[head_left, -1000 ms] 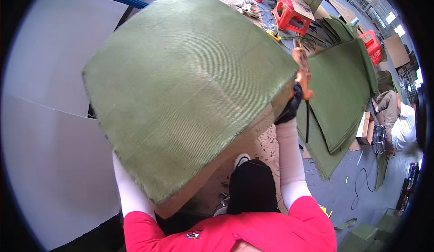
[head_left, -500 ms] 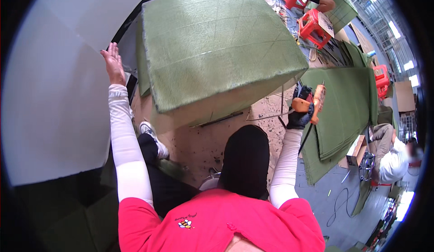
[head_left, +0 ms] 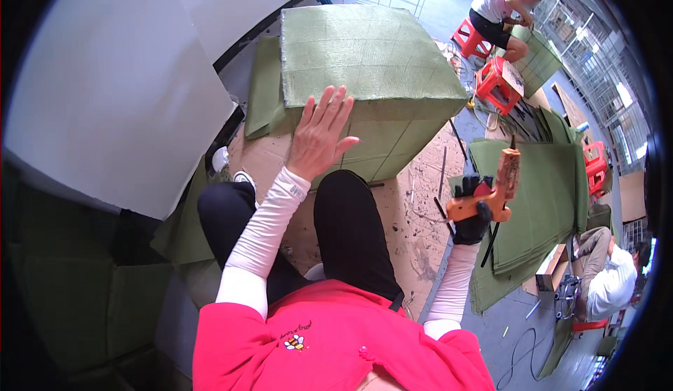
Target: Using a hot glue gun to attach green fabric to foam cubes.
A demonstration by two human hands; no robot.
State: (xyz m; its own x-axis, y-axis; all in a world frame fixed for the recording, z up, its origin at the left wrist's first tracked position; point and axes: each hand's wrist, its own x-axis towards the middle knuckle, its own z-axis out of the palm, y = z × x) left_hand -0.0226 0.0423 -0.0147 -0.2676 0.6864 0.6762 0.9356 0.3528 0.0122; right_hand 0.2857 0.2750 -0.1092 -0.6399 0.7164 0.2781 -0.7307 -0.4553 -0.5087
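A large box covered in green woven mesh stands on the floor in front of me. My left hand is bare, its fingers stretched out and flat, over the near upper edge of the box; whether it touches cannot be made out. In a black glove, my right hand is wrapped round the handle of an orange glue gun, nozzle pointing up. The gun is held to the right of the box, above the floor and beside a stack of green mesh sheets.
Brown cardboard with dark scraps covers the floor. A white panel stands at left. Red stools and a seated person are at the far right; another person sits nearer at right. A cable lies on the floor.
My left hand has moved right, from beside the box to its near edge. The box now appears farther away and smaller. My right hand still holds the glue gun, slightly lower in view.
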